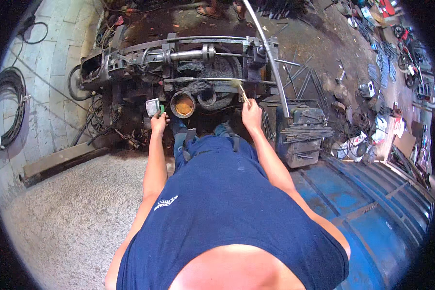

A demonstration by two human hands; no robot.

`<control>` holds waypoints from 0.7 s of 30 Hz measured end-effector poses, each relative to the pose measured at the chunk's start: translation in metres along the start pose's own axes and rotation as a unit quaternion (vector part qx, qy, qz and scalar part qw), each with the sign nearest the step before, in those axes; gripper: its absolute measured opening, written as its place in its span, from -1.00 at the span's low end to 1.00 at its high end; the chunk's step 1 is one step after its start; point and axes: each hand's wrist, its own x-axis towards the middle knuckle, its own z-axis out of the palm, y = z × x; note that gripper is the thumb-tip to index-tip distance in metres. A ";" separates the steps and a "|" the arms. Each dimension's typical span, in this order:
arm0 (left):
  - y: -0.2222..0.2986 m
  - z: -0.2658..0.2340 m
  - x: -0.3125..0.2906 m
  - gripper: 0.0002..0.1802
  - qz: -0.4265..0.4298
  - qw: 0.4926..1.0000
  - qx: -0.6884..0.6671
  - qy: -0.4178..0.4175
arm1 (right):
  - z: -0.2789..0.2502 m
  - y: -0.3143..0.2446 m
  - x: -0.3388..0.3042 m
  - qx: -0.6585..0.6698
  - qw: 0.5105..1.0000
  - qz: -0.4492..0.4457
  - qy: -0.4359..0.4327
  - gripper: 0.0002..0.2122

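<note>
My left hand (159,122) is closed on a small, square, silver-and-white thing with a green edge (152,107); its kind is too small to tell. It hangs just left of a round metal can (182,105) with orange-brown stuff inside. In my right hand (252,116) is a slim brush (244,93) with a light handle, pointing up and away from me. Its pale bristle end meets or nearly meets the near rail of a long metal machine (205,79). A shiny shaft with a flange (193,54) lies across the machine, beyond both hands.
A long bent metal bar (270,53) crosses the machine's right end. Thin rods lie on a dark metal box (302,130) to the right. A blue metal sheet (357,203) covers the lower right. Coiled cable (9,108) hangs at left. Another person's sandalled foot (209,11) shows beyond.
</note>
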 end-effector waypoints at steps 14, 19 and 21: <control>0.008 -0.001 0.002 -0.64 -0.015 0.998 0.063 -0.009 | 0.002 0.094 0.086 -0.166 0.981 -0.081 0.054 -0.59; 0.006 -0.004 0.010 -0.50 -0.032 0.996 0.074 -0.031 | -0.002 0.092 0.092 -0.190 0.982 -0.005 0.004 -0.53; 0.002 -0.004 0.008 -0.52 -0.028 0.997 0.070 -0.019 | -0.014 0.079 0.077 -0.232 0.972 -0.023 -0.031 -0.51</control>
